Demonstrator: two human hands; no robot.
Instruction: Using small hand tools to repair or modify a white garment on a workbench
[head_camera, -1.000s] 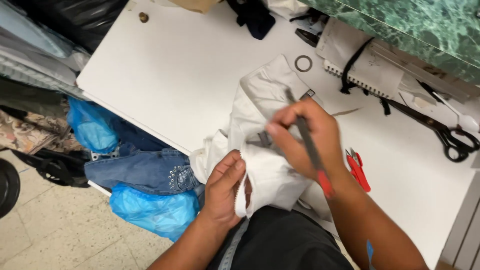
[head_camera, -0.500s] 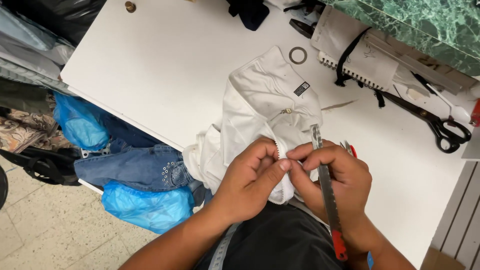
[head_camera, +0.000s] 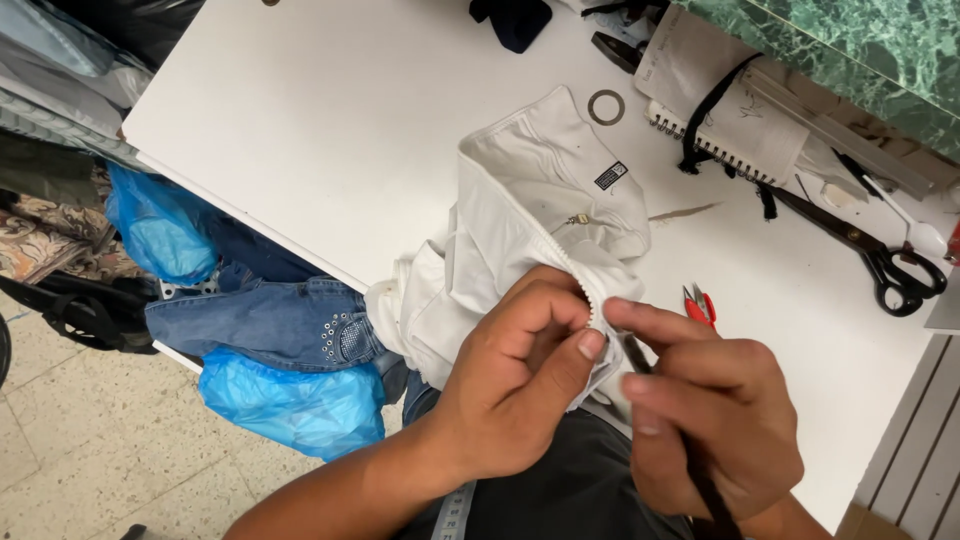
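1. Left hand (head_camera: 520, 385): clenched on a fold of the white garment (head_camera: 530, 215), thumb and forefinger pinching the cloth right beside the zipper (head_camera: 583, 290).
2. Right hand (head_camera: 715, 410): closed round a thin dark tool (head_camera: 700, 480), forefinger stretched toward the zipper edge, tip just beside the left thumb; tool's working end hidden between the fingers.
3. Garment: bunched at the near edge of the white surface (head_camera: 330, 120), upper part spread flat with a small black label (head_camera: 611, 176) showing, lower part spilling over the edge toward the lap.
4. Handling, as a judgement: light, soft, limp cloth, bound to slump and slide unless pinned; zipper tape stiffer than the rest, so the better place to take hold. Best gripped close on both sides of the teeth, as now, to keep the seam taut. Pale fabric, likely to mark easily.
5. Nearby on the surface: red snips (head_camera: 699, 304) just right of the garment, black scissors (head_camera: 880, 262) farther right, a ring (head_camera: 605, 106) above the garment, a spiral notebook (head_camera: 720, 110) with a black strap across it.
6. Below the surface's left edge: jeans (head_camera: 270, 320) and blue plastic bags (head_camera: 290, 405) on the floor.
7. Measuring tape (head_camera: 450, 510) hanging near the left wrist.
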